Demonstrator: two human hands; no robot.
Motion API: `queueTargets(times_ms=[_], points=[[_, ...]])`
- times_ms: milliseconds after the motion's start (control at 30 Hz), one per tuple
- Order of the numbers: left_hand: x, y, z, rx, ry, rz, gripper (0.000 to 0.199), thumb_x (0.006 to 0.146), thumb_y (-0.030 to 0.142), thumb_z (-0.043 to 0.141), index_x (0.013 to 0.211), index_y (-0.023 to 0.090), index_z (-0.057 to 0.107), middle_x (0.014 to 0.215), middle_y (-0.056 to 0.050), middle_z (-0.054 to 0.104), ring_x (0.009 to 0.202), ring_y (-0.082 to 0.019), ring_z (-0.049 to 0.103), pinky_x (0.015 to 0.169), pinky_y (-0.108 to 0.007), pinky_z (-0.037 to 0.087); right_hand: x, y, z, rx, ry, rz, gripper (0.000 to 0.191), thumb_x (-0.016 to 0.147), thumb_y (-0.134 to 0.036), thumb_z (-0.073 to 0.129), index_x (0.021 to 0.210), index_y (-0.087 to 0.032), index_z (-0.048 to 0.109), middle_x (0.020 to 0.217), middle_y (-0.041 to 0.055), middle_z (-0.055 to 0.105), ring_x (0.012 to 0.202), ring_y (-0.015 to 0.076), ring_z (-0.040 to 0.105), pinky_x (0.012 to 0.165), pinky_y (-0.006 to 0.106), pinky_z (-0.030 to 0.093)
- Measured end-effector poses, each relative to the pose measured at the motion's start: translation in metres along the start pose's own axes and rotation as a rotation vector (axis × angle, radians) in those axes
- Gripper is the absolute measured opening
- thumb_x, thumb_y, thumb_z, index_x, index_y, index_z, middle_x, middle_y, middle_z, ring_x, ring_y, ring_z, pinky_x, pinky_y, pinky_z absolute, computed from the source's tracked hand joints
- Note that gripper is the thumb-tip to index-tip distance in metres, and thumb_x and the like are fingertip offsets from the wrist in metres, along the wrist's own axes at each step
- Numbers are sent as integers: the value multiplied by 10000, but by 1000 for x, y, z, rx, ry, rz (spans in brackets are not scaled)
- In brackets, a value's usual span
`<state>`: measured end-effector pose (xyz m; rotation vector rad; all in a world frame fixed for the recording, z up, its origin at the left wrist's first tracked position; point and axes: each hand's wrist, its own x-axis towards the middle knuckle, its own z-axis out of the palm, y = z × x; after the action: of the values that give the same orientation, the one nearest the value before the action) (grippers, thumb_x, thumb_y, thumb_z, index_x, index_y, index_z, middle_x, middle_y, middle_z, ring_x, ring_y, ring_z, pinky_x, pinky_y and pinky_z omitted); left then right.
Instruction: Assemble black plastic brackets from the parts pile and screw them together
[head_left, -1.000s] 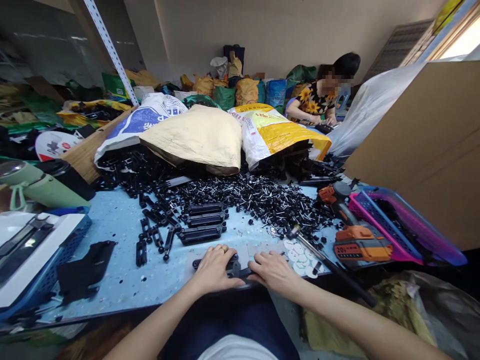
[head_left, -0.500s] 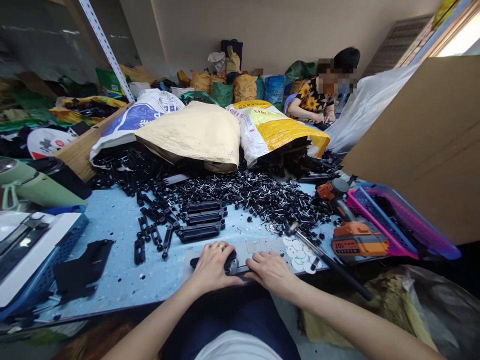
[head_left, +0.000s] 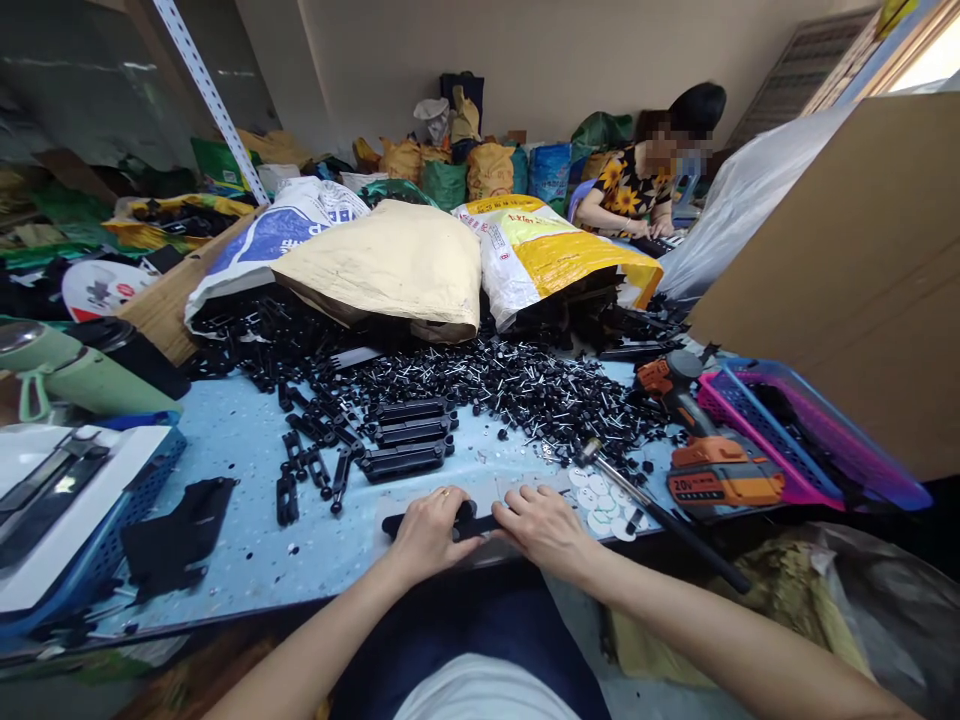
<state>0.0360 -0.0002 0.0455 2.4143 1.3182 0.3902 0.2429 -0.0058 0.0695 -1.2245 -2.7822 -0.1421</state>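
At the front edge of the blue table, my left hand [head_left: 433,532] is closed over a long black plastic part [head_left: 480,524], whose left end pokes out beyond the fingers. My right hand [head_left: 541,525] pinches the right end of that part, its fingertips close to my left thumb. What lies under both palms is hidden. Just behind my hands, three assembled black bars [head_left: 409,458] lie in a stack of rows. A hammer [head_left: 660,510] rests to the right, beside round white discs [head_left: 604,500].
An orange cordless drill [head_left: 724,470] and a pink and blue basket [head_left: 810,435] stand at right. Screws and small black parts [head_left: 525,390] are heaped before open sacks [head_left: 382,265]. Green bottle [head_left: 67,375], blue basket [head_left: 142,490] and flat black plate [head_left: 178,535] sit left. A person [head_left: 637,190] works behind.
The black part now spans the gap between my hands, and my right hand has closed on its right end. My left hand has stayed nearly in place. The view has shifted slightly.
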Motion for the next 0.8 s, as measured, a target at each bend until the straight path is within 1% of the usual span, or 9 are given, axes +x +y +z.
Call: queueTargets(times_ms=[100, 167, 200, 300, 400, 500, 600, 700, 800], points=[[29, 8, -3, -43, -64, 51, 470, 753, 537, 489, 1068, 190, 450, 983, -64, 559, 911, -220, 526, 756, -322, 411, -10, 14, 18, 42, -1, 16, 279, 882, -426, 384, 883, -191, 533, 766, 28, 553, 716, 162, 482, 595, 283, 264], [64, 15, -1, -64, -44, 54, 372, 848, 399, 400, 1161, 196, 413, 1091, -77, 525, 1014, -204, 486, 841, -320, 385, -18, 21, 27, 69, -10, 36, 314, 885, -442, 361, 898, -188, 544, 768, 31, 559, 730, 161, 487, 608, 278, 280], [84, 18, 1, -56, -23, 0, 325, 866, 315, 378, 1164, 195, 424, 1095, -80, 522, 1022, -198, 482, 856, -320, 378, -20, 24, 29, 85, -20, 38, 322, 883, -451, 359, 903, -191, 549, 776, 31, 563, 742, 161, 488, 622, 276, 289], [136, 23, 8, -66, -10, -63, 239, 810, 149, 436, 1023, 151, 543, 978, -101, 567, 942, -212, 526, 818, -328, 400, -18, 33, 28, 98, -33, 86, 297, 891, -430, 353, 927, -212, 551, 874, 32, 577, 816, 168, 484, 681, 276, 309], [151, 20, 7, -102, 29, -98, 200, 785, 81, 425, 867, 136, 599, 902, -102, 582, 876, -198, 553, 794, -315, 413, 2, 53, 22, -25, -33, 312, 216, 911, -276, 347, 999, -203, 530, 1003, 56, 565, 896, 184, 468, 696, 275, 316], [119, 5, -11, -136, 113, -132, 169, 804, 166, 455, 889, 148, 601, 935, -92, 579, 879, -183, 550, 798, -299, 413, 27, 81, 23, -127, -108, 450, 194, 862, -115, 380, 941, -174, 548, 954, 78, 585, 899, 204, 476, 654, 274, 312], [63, -16, -35, -303, 200, -266, 244, 817, 318, 460, 905, 133, 591, 815, -67, 601, 748, -156, 568, 683, -268, 446, 42, 99, 30, -94, -137, 407, 193, 817, -56, 405, 858, -157, 564, 877, 83, 607, 874, 204, 495, 652, 274, 307], [10, -32, -45, -905, 290, -584, 335, 716, 428, 564, 822, 113, 603, 604, -13, 557, 536, -108, 516, 527, -228, 418, 46, 105, 34, -54, -142, 361, 142, 792, -81, 450, 827, -150, 568, 801, 81, 617, 850, 203, 512, 680, 275, 309], [-18, -36, -38, -1232, 290, -721, 391, 566, 444, 690, 743, 104, 616, 533, 14, 523, 471, -71, 456, 481, -197, 368, 41, 103, 33, -19, -130, 341, 127, 774, -160, 503, 884, -161, 565, 804, 63, 613, 835, 196, 530, 698, 272, 327]])
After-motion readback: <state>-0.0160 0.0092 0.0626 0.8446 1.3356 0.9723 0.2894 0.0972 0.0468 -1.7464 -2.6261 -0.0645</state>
